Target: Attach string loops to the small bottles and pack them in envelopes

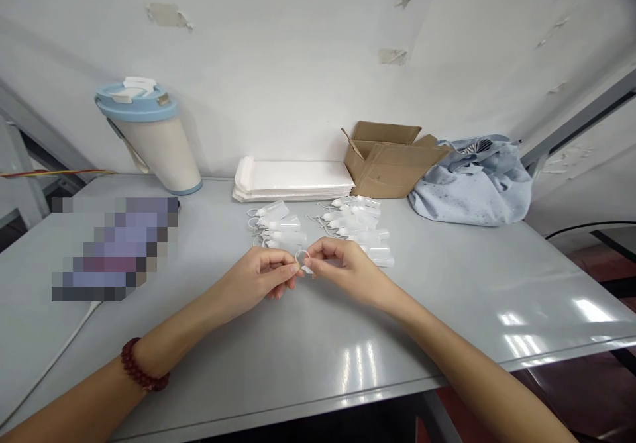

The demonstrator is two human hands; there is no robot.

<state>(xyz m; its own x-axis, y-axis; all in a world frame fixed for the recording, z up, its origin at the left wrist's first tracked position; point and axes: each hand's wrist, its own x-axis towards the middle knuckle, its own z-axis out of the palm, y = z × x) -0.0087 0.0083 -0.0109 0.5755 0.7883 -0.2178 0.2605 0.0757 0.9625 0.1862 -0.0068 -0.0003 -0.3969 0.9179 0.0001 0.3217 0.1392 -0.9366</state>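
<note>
Above the middle of the table, my left hand and my right hand almost meet at the fingertips. Between them a thin white loop of cord curves upward. My left thumb and forefinger pinch the loop's side. The right fingers are closed around a small translucent bottle with a white tip, mostly hidden by the hand. Just beyond lie two groups of similar bottles with corded white caps, the left group and the right group.
White padded envelopes lie stacked against the wall, beside an open cardboard box. A pale blue cloth bundle rests at the right. On the left stand a blue-lidded tumbler and a blurred-out device with a white cable.
</note>
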